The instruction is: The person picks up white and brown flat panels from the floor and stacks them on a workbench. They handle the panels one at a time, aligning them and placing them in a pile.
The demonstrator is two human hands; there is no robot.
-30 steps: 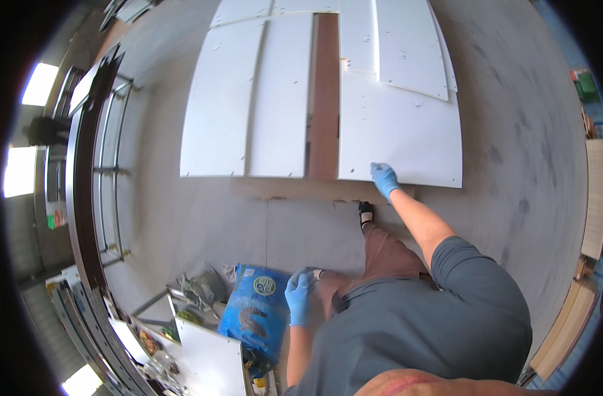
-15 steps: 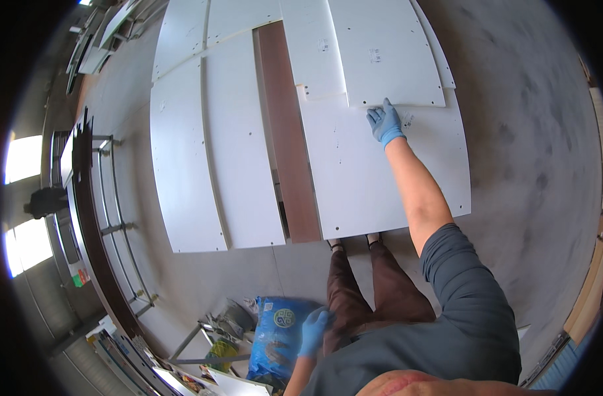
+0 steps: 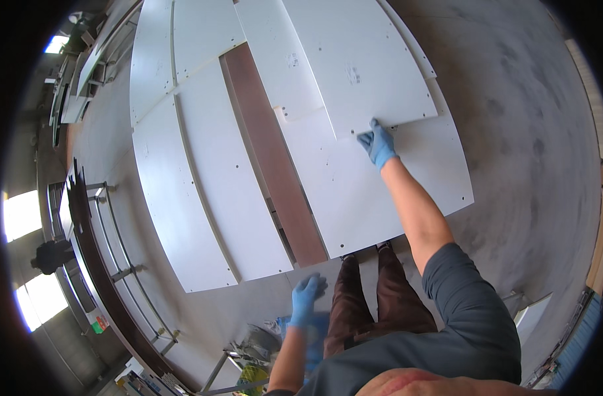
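Note:
My right hand (image 3: 379,143), in a blue glove, grips the near edge of a white panel (image 3: 354,69) with small drilled holes and a printed label. Its fingertips curl at that edge, partly hidden. This panel lies on other white panels, and a larger white panel (image 3: 407,178) shows beneath its near end. My left hand (image 3: 306,298), gloved in blue too, hangs over the floor just short of the stack's front edge. Its fingers are blurred, and nothing shows in it.
More white panels (image 3: 209,171) lie to the left, with a reddish-brown board (image 3: 275,158) in the gap. A metal-framed rack (image 3: 120,251) stands at the left. A blue sack (image 3: 316,340) and a grey bag (image 3: 262,343) sit on the floor near my legs.
The gripped panel has slid toward me and turned slightly, with my right hand on its edge. My left hand has risen from beside my leg toward the stack. The view has shifted.

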